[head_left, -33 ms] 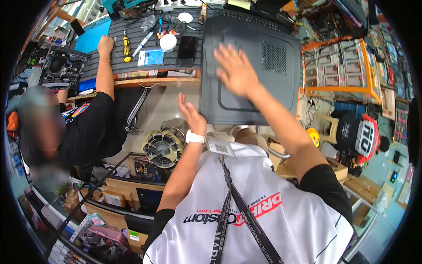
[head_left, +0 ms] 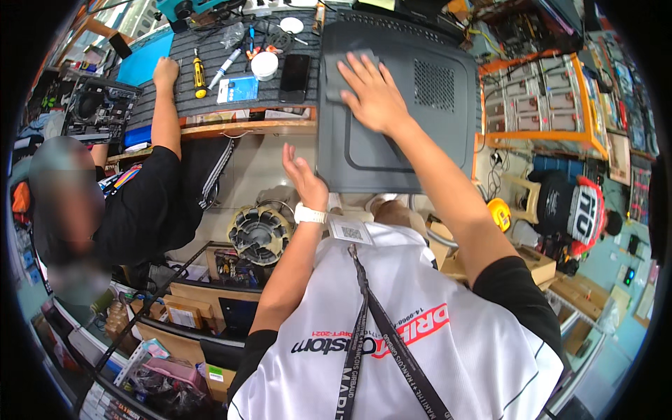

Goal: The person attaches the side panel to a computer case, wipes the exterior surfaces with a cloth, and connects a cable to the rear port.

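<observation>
A large dark grey computer case side panel (head_left: 392, 154) with a perforated vent patch lies flat at the bench's near edge, just ahead of me. My right hand (head_left: 374, 94) rests palm down on its left half, fingers spread. Under those fingertips shows a grey patch, perhaps a cloth; its kind is unclear. My left hand (head_left: 306, 183) hovers off the panel's near left corner, fingers extended and holding nothing.
Left of the panel, a black phone (head_left: 295, 78), a white round tub (head_left: 264, 66), a blue card pack (head_left: 238, 89) and a yellow screwdriver (head_left: 199, 78) lie on the striped mat. A co-worker (head_left: 140, 203) sits at left. Drawers (head_left: 535, 103) stand right.
My right hand has slid a little farther away over the panel. My left hand stays almost in place.
</observation>
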Tool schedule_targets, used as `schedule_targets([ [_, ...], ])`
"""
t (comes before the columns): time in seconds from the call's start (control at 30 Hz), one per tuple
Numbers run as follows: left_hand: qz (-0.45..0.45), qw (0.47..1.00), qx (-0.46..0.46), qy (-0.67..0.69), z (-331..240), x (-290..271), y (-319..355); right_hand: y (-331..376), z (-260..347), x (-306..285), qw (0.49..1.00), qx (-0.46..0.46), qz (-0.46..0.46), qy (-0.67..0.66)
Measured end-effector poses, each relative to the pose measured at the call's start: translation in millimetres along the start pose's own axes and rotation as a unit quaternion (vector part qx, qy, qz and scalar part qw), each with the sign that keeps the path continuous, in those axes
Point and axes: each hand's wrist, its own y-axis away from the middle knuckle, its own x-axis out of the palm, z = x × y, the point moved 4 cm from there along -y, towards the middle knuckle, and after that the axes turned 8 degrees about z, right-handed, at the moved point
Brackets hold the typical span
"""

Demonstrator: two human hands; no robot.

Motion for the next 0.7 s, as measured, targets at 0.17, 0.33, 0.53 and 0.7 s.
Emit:
schedule_targets([
  [0.17,0.028,0.999,-0.027,0.024,4,-5,4,82,50,48,0.995,-0.031,0.089,-0.026],
  [0.33,0.058,0.998,-0.023,0.013,11,-4,4,268,-60,43,0.993,0.107,0.044,-0.01],
  [0.53,0.097,0.994,-0.033,0.044,15,4,-11,217,-14,57,0.971,0.195,0.126,-0.064],
  [0.7,0.114,0.992,-0.045,0.041,15,2,-10,167,37,61,0.993,0.014,-0.008,-0.115],
])
